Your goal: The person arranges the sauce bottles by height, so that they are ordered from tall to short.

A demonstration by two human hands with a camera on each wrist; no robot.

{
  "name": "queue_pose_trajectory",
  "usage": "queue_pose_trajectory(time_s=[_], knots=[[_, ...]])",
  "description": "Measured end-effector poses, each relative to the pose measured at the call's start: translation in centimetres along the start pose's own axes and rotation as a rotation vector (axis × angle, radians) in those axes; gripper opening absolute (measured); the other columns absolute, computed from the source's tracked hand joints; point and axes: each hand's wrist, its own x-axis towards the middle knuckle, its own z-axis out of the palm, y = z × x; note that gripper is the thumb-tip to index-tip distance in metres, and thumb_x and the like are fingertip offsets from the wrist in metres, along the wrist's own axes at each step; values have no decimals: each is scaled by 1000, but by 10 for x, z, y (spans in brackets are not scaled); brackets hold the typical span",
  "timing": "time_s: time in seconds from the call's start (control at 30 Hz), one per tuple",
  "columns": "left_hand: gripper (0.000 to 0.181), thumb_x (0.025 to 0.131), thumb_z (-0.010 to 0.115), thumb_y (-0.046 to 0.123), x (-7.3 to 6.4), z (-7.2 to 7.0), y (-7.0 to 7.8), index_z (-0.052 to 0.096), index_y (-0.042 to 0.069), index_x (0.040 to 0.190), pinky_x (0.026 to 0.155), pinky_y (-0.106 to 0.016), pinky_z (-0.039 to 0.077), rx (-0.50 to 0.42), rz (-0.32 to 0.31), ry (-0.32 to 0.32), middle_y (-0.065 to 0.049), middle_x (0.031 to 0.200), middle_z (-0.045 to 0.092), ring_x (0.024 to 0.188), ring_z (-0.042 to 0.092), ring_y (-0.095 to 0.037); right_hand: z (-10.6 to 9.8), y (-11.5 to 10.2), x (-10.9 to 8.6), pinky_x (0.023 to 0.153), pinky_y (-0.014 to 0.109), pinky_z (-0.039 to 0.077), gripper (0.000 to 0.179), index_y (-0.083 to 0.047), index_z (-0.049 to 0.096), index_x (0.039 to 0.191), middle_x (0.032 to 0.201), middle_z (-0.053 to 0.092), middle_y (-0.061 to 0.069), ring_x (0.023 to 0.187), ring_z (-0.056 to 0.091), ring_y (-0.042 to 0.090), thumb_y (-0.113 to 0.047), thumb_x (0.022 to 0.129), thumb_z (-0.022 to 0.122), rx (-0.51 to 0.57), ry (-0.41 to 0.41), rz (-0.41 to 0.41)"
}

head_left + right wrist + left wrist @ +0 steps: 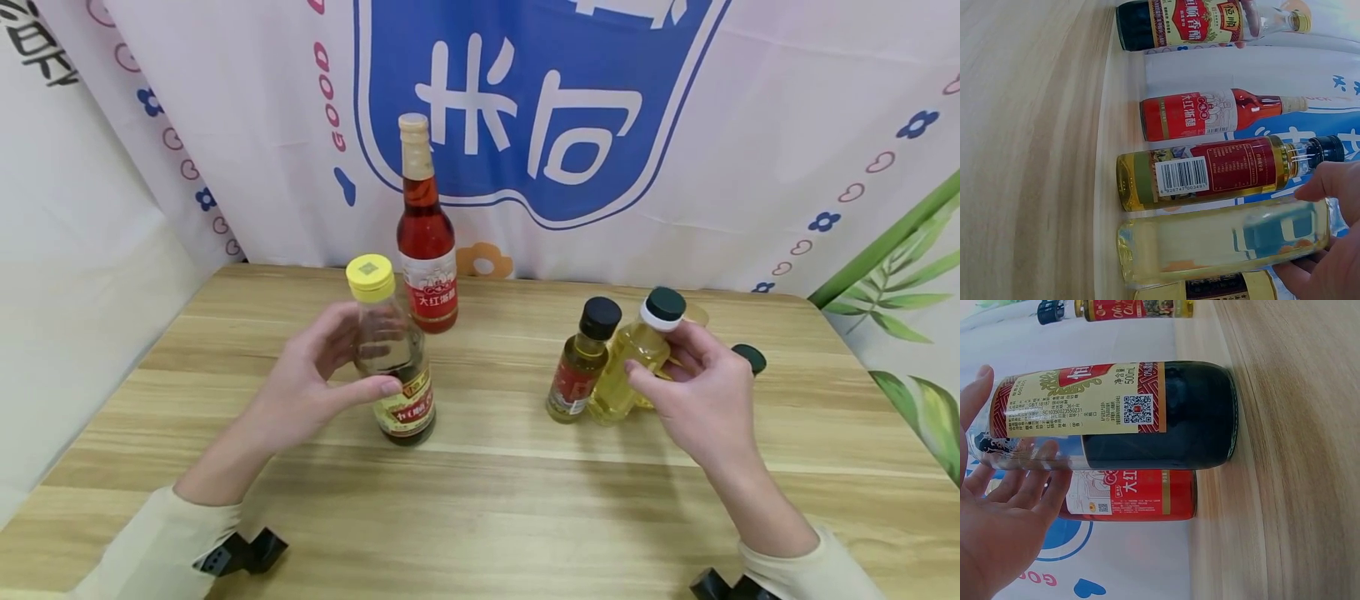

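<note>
My left hand (311, 379) is around a dark vinegar bottle (408, 400) with a yellow cap, its thumb across the front and its fingers behind the glass. The bottle stands upright on the table; its cream and red label shows in the left wrist view. With thumb and fingers on opposite sides, my right hand (708, 392) grips a bottle of pale yellow oil (1222, 240) near its dark green cap. Beside it stands a small olive oil bottle (577, 375) with a black cap. Another yellow bottle (1216, 287) is partly hidden behind the right hand.
A tall red vinegar bottle (427, 267) stands behind the dark vinegar bottle. A dark green cap (748, 358) shows just right of my right hand. The wooden table (487, 508) ends at a printed curtain (285, 167) at the back.
</note>
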Motion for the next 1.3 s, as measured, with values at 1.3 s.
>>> queue_pose_trajectory(time_s=[1.3], knots=[[70,81,89,-3,3,-2,-14,57,4,144,104,-16,55,-38,21,-21,5,135,68,121,68,-4,-12,-2,4,83,3,54,56,-5,65,138,136,72,20,121,74,34,-21,89,87,-92,-77,28]])
